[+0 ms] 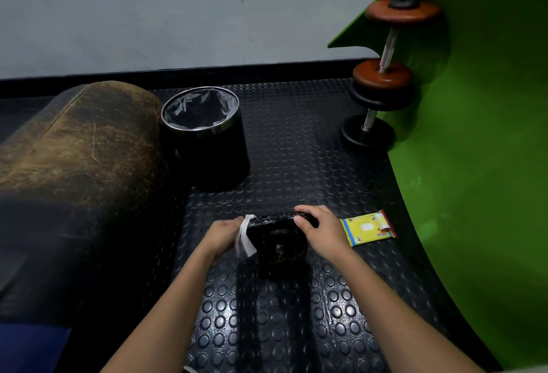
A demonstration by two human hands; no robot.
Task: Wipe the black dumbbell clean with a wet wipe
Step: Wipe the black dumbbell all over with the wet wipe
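**Black dumbbell held and wiped on the studded floor**

The black dumbbell (277, 239) rests on the floor (296, 313) between both hands. The left hand (223, 235) has its grip closed on a white wet wipe (245, 236), pressed to the dumbbell's left end. The right hand (318, 232) clasps its top right edge. Just right of that grip lies a yellow wipes packet (368, 228). Beyond the left grip stands a black bin (207, 135), lined with a bag; no contents can be made out.
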